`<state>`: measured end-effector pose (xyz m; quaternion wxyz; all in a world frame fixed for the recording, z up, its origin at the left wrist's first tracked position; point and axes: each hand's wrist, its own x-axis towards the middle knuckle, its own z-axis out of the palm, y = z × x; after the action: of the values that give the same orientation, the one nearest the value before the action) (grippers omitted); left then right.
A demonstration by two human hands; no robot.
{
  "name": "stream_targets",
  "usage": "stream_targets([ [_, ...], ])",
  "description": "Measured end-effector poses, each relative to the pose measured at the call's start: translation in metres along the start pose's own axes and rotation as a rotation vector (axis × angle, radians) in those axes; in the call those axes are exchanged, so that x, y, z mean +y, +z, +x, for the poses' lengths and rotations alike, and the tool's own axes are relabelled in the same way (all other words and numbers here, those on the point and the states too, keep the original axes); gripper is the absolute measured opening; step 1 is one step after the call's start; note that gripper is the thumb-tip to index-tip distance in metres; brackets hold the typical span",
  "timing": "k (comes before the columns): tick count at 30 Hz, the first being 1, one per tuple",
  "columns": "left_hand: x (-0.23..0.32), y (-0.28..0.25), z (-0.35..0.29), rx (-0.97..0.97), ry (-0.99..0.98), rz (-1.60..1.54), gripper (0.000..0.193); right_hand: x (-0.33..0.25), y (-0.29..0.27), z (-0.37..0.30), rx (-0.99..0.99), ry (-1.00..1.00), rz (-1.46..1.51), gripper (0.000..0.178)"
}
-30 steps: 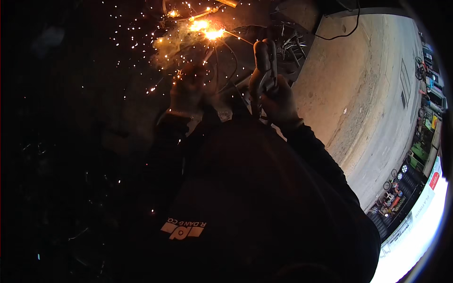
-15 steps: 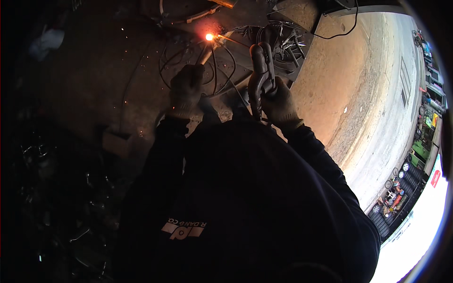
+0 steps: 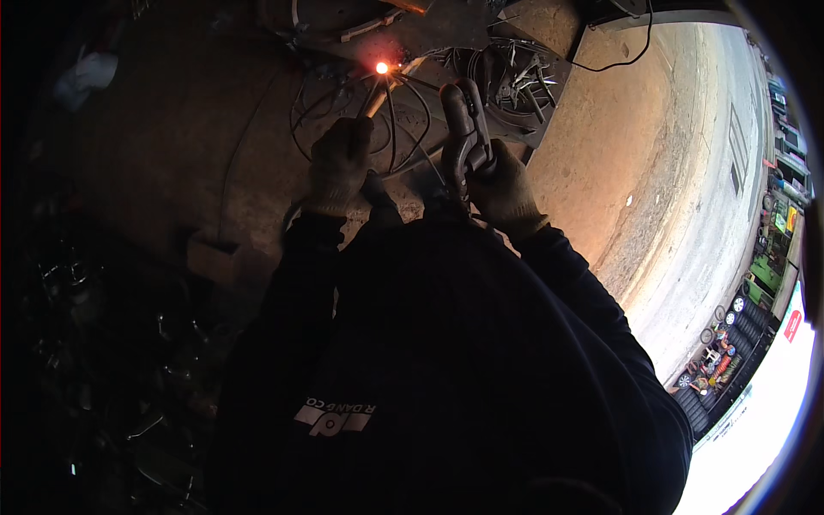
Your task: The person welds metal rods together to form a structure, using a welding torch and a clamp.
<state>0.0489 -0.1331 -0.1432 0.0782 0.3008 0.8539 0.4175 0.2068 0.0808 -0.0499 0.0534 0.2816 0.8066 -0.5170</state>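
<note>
My gloved left hand [image 3: 340, 165] is closed around the lower end of a metal bar [image 3: 375, 104]. The bar slants up to a bright red-orange weld spot [image 3: 382, 68]. A dark welding electrode holder [image 3: 463, 129] sits in my gloved right hand [image 3: 504, 190], its fingers wrapped round the handle. From its jaws a thin welding electrode [image 3: 421, 82] runs leftward to the glowing spot. Thin dark rods bent into loops [image 3: 418, 142] hang below the glow, between my two hands. Glare hides the exact contact point.
A dark metal worktop [image 3: 455, 30] lies just beyond the glow. Right of it, a tray of metal pieces [image 3: 524, 77] stands near a black cable [image 3: 614, 67]. A box [image 3: 212, 257] is at the left on the floor. A paved road [image 3: 712, 197] curves along the right.
My right hand and the electrode holder have moved slightly left, closer to the glow. The visible electrode is shorter. Fewer flying sparks show, and my left hand has hardly moved.
</note>
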Motion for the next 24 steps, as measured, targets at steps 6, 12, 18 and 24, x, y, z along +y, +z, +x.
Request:
stream_targets([
  [6,0.010,0.006,0.000,0.144,-0.172,-0.219,0.024,0.025,-0.001,0.008,-0.007,-0.575,-0.465,0.027],
  [12,0.009,-0.001,-0.001,0.038,-0.290,-0.243,0.018,0.005,-0.001,0.005,-0.018,-0.544,-0.387,0.018],
  [18,-0.061,0.031,-0.013,0.098,-0.003,-0.100,0.023,0.029,0.012,0.004,-0.020,-0.155,0.285,0.027],
  [24,-0.002,0.003,0.004,0.098,0.155,-0.097,0.018,0.020,0.000,0.004,0.149,-0.021,0.228,0.025],
])
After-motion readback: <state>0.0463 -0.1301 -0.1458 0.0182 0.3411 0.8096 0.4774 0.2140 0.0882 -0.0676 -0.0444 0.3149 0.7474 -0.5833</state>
